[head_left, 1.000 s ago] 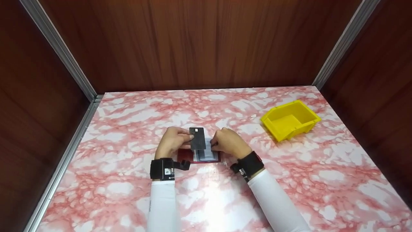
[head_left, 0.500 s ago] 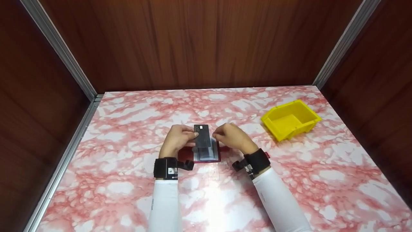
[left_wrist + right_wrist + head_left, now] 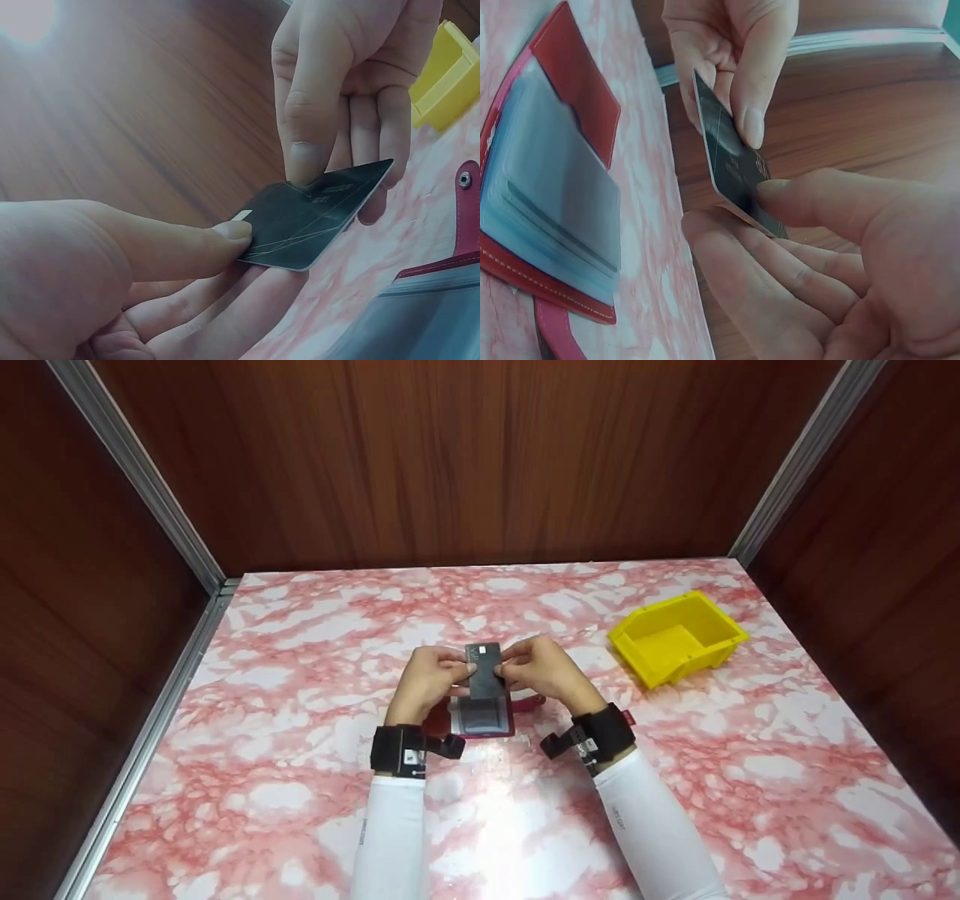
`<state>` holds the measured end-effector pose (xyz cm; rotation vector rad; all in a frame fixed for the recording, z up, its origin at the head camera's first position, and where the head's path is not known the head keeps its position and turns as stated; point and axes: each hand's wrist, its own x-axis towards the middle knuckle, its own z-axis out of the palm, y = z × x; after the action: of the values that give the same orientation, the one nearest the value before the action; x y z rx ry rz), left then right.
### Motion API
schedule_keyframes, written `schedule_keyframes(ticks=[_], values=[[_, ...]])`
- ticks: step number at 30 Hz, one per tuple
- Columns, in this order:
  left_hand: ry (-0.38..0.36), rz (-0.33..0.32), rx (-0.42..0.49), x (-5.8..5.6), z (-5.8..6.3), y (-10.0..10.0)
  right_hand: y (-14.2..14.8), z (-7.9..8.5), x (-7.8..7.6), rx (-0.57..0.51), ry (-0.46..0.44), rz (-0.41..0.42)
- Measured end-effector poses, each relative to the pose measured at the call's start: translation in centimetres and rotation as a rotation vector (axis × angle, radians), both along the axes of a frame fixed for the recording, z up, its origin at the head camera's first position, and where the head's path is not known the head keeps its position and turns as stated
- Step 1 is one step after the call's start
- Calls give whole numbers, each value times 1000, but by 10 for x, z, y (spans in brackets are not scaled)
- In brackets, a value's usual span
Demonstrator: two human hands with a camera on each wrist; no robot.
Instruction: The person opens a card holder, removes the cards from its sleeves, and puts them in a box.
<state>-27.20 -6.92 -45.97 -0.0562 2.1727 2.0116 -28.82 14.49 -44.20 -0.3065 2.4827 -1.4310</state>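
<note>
A black card [image 3: 486, 679] with a small light square near one end is held above the table by both hands. My left hand [image 3: 429, 679] pinches its left edge between thumb and fingers. At the opposite edge, my right hand [image 3: 544, 671] pinches it the same way, thumb on top, as the left wrist view shows on the card [image 3: 300, 225]. Beneath lies an open red card holder [image 3: 577, 75] with a stack of clear plastic sleeves [image 3: 562, 180]. Its strap [image 3: 467, 202] with a metal snap sticks out to the right.
A yellow bin [image 3: 675, 641] stands on the right side of the pink-and-white marbled table [image 3: 315, 660]. Brown wood-grain panels [image 3: 480, 465] with metal corner strips enclose the back and sides.
The left hand has carried the black card right and slightly away. My right hand has left the card holder's sleeves and now grips the card's right edge, uncovering the strap.
</note>
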Motion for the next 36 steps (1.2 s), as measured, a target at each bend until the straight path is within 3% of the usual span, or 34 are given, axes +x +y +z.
schedule_keyframes(ticks=[10, 20, 27, 36], values=[[12, 4, -7, -1, -1, 4, 1, 1, -2, -48, -7, -24], [7, -13, -6, 1, 0, 5, 16, 6, -5, 14, 173, -43], [-22, 21, -48, 2, -1, 2, 64, 15, -12, 133, 319, -213], [-49, 33, -28, 2, 1, -8, 135, 21, -17, 217, 304, -474]])
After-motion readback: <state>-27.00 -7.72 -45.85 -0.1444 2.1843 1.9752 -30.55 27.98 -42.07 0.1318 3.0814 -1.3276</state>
